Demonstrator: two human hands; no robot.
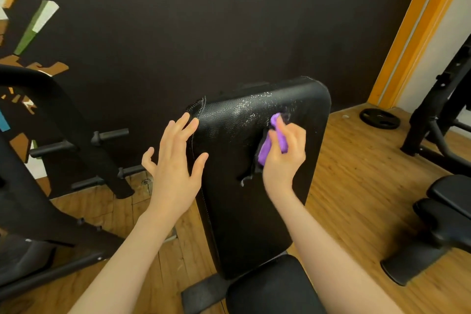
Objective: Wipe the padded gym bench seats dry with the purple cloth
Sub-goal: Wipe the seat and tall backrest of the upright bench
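Wiping under way: right hand [283, 158] grip bunched round purple cloth [266, 148] mid-backrest pad [254, 211]; left hand [175, 160] fingers spread, empty, at pad's left edge. Droplets [257, 106] remain above cloth; lower seat pad [270, 285] apparently untouched.

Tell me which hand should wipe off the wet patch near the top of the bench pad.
Right. The right hand already grips the purple cloth against the bench pad, just below the wet patch. The left hand is open with spread fingers at the pad's left edge and holds nothing.
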